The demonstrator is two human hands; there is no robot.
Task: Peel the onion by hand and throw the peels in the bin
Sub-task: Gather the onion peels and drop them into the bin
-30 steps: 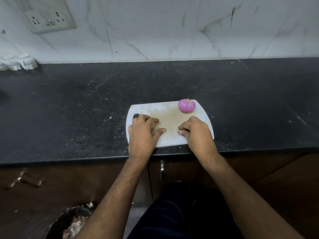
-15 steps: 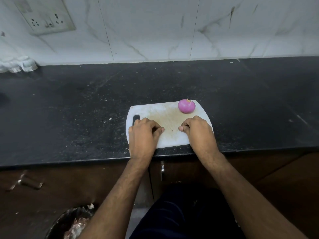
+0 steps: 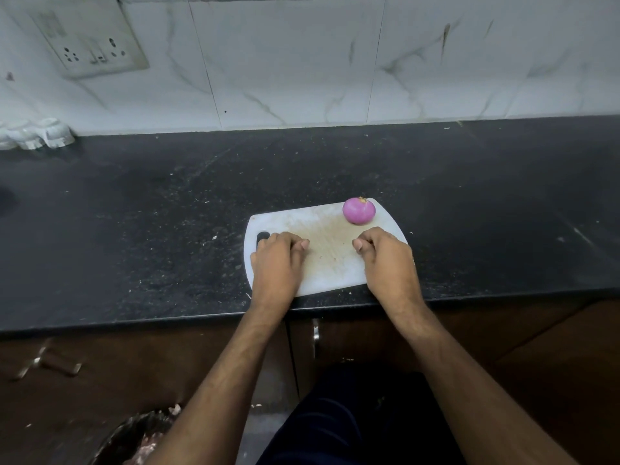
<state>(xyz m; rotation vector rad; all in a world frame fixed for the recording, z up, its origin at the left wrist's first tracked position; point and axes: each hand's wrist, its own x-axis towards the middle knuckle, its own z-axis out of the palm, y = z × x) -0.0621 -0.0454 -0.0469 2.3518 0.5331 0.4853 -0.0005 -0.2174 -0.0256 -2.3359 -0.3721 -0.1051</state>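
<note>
Your smooth, round, peeled purple onion (image 3: 358, 210) sits at the two o'clock corner of the scuffed white plastic cutting board (image 3: 330, 250). Your left hand (image 3: 276, 263) and right hand (image 3: 385, 260) rest on the board, fingers curled under, clenched on nothing visible

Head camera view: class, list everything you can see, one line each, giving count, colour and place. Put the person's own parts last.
onion: one, pink-purple, far right corner of the board
cutting board: one, white, stained, near counter edge
counter: one, black, speckled
wall tiles: white marble, behind counter
socket plate: one, white, upper left wall
white object: far left of the counter, unclear
cabinets: dark brown, below counter
bin: one, dark, bottom left, peels inside
left hand: curled, resting on board
right hand: curled, resting on board
</note>
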